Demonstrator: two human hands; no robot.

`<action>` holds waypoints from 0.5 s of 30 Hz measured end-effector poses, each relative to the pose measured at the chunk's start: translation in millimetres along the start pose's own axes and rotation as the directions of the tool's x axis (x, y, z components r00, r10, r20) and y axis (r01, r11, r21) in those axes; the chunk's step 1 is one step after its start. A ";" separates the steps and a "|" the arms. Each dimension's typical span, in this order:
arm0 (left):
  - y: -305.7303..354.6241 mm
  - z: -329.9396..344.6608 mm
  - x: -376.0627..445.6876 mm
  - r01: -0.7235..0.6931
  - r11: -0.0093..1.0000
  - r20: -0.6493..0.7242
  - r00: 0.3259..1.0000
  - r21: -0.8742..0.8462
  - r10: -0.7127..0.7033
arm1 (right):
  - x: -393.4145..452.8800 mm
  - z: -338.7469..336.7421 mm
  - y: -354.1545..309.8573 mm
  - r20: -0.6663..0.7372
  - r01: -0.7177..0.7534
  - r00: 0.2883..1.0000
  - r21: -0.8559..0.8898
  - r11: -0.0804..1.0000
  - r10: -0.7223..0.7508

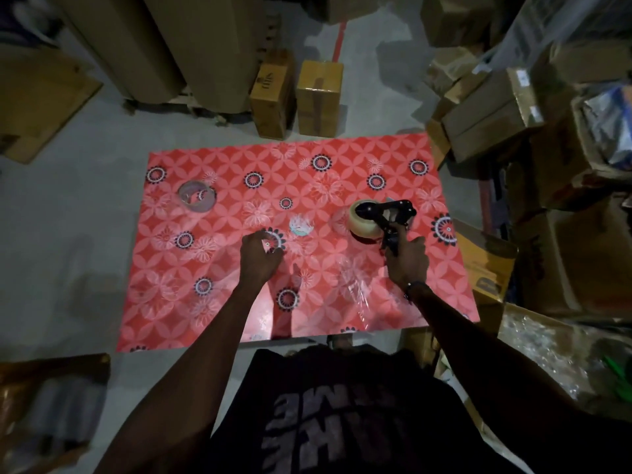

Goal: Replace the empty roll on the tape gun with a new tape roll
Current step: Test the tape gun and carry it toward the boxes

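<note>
The black tape gun (386, 217) sits over the right part of the red patterned table (342, 165), carrying a full roll of clear tape (364, 222) on its hub; the roll's pale side faces left and up. The right hand (408, 258) holds the gun from below, fingers wrapped around the handle, so the roll stands just beyond and slightly left of that grip, and the gun's frame reaches up and to the right of it. A dark wristband (415, 287) circles the right wrist just behind the grip.

Left of the gripped handle, across a stretch of tabletop, the left hand (260, 258) hovers low over the cloth with its fingers curled inward and their tips drawn together; whether it pinches anything is too small to tell. Between the two hands, a little beyond them, lies a small pale crumpled scrap (301, 226), possibly tape or paper.

Far to the left of the grip and farther away from the person, the empty tape core (197, 196) lies on the table, tilted, its hollow showing, well apart from both hands.

Beyond the table's far edge stand two brown cardboard boxes (297, 97) on the grey floor. To the right of the gripping hand, off the table's edge, stacked cartons (496, 114) crowd close.
</note>
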State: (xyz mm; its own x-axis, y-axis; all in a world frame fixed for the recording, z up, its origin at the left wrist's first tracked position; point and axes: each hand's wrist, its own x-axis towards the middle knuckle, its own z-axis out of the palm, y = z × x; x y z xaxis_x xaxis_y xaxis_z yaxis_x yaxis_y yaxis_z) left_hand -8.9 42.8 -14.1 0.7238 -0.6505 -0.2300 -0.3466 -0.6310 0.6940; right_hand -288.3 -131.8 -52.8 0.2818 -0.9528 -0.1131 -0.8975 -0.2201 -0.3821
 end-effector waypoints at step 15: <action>2.9 0.1 42.0 -0.061 0.982 0.098 0.994 0.178 0.044 | 14.9 32.3 -4.9 0.046 -0.037 0.999 0.219 0.975 0.027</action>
State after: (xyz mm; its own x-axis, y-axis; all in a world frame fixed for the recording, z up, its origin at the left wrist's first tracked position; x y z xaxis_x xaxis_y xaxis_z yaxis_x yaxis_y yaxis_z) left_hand 20.4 13.6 -21.8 0.6460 -0.7159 -0.2647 -0.4906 -0.6551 0.5746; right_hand -268.8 -138.1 -82.2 0.2727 -0.9477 -0.1656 -0.8112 -0.1339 -0.5693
